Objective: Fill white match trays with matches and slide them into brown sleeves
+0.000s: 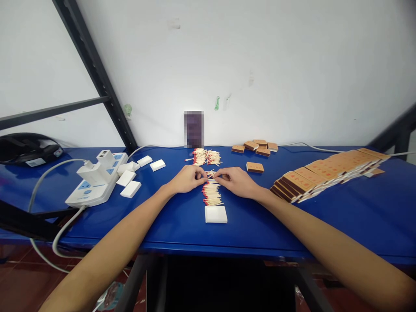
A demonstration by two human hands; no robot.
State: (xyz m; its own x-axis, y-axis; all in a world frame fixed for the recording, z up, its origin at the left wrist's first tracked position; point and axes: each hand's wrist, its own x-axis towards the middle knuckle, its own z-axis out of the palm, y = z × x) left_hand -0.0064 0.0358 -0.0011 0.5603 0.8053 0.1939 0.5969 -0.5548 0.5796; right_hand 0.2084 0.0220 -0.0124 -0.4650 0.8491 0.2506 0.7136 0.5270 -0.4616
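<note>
Red-headed matches [212,194] lie side by side in a column on the blue table, their heads to the left. At the far end of this column my left hand [189,178] pinches at the red heads. Opposite it, my right hand [237,181] has thumb and forefinger closed on the plain ends of matches. How many matches are between the fingertips is too small to tell. Just nearer to me than the column lies a white matchbox tray [216,214]. Beyond my hands is a looser heap of matches [206,157].
Several white trays [131,189] lie at left, beside a power strip [94,184] with cables. Closed matchboxes [255,167] lie at the back right, and a long slanting stack of matchbox sleeves [321,173] spreads farther right. A blurred dark upright object [194,129] stands against the wall.
</note>
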